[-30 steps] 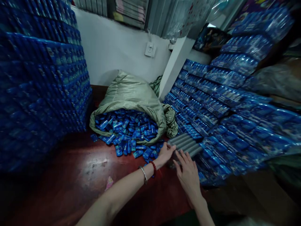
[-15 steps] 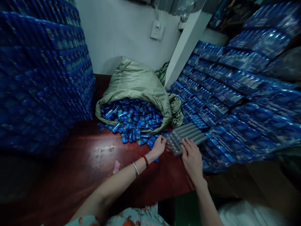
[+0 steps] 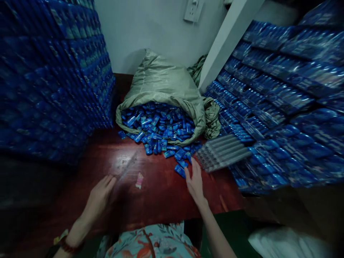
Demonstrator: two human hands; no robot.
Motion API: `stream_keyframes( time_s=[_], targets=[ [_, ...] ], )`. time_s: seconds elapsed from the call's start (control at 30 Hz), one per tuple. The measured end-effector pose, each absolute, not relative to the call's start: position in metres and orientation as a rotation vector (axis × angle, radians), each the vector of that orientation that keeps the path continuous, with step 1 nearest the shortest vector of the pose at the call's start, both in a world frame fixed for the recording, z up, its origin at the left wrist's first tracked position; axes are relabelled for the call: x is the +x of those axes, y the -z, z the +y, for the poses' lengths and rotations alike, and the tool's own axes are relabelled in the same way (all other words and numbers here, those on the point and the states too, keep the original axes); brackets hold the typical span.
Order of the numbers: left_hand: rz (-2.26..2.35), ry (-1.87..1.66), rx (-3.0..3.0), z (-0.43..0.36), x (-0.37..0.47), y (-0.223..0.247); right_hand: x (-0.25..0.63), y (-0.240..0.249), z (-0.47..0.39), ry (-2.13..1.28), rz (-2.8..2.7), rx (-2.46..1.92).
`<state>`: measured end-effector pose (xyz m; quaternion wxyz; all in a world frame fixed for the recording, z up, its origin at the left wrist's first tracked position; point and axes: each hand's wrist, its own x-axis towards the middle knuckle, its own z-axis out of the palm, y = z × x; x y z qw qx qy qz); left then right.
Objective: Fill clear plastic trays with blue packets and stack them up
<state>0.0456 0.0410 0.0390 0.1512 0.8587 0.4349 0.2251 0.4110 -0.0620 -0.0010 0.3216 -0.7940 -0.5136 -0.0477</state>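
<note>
My right hand (image 3: pixel 195 181) lies flat and empty on the red-brown tabletop (image 3: pixel 161 193), fingers spread, their tips just touching the nearest of the loose blue packets (image 3: pixel 180 168) that have spilled forward out of the green woven sack (image 3: pixel 163 80). My left hand (image 3: pixel 100 191) rests to the left of that spill, well apart from it, palm down, fingers loosely apart, gripping nothing. A small pink scrap (image 3: pixel 139 180) lies on the wood between the two hands.

Taking the sack as my landmark: its mouth faces me, packed with blue packets (image 3: pixel 158 123), and the spill fans out just in front of it. To the right of the mouth sits a ribbed clear plastic tray (image 3: pixel 223 152), its grooves bare as far as I can tell, resting against the slope of filled blue packs (image 3: pixel 268 107) that rises on the right. Left of the sack stands a tall wall of stacked blue packs (image 3: pixel 53 71).

I judge the step in hand to be picking up loose packets for the tray. The next move calls for closing the right fingers over the nearest packets at the edge of the spill, then carrying them right towards the tray's grooves, with the left hand coming across to steady the tray.
</note>
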Motion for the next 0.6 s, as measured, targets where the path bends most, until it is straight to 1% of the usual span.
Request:
stream_keyframes(
  time_s=[0.1, 0.2, 0.27, 0.33, 0.43, 0.5, 0.6],
  targets=[
    [1.174, -0.482, 2.676, 0.020, 0.020, -0.020, 0.420, 0.027, -0.018, 0.098, -1.073, -2.174],
    [1.092, -0.267, 2.791, -0.005, 0.032, 0.001, 0.412, 0.037, 0.023, 0.099, -1.021, -2.202],
    [1.089, -0.213, 2.749, -0.018, 0.047, 0.012, 0.391, 0.038, 0.039, 0.133, -1.014, -2.198],
    [1.102, -0.242, 2.686, -0.026, 0.061, 0.018, 0.363, 0.035, 0.042, 0.152, -1.048, -2.175],
    [1.136, -0.397, 2.596, -0.026, 0.071, 0.016, 0.333, 0.026, 0.034, 0.134, -1.165, -2.110],
    [1.166, -0.510, 2.548, -0.019, 0.071, 0.012, 0.334, 0.017, 0.028, 0.140, -1.165, -2.085],
    [1.175, -0.616, 2.480, -0.003, 0.070, 0.007, 0.366, -0.001, 0.033, 0.197, -0.911, -2.107]
  ],
)
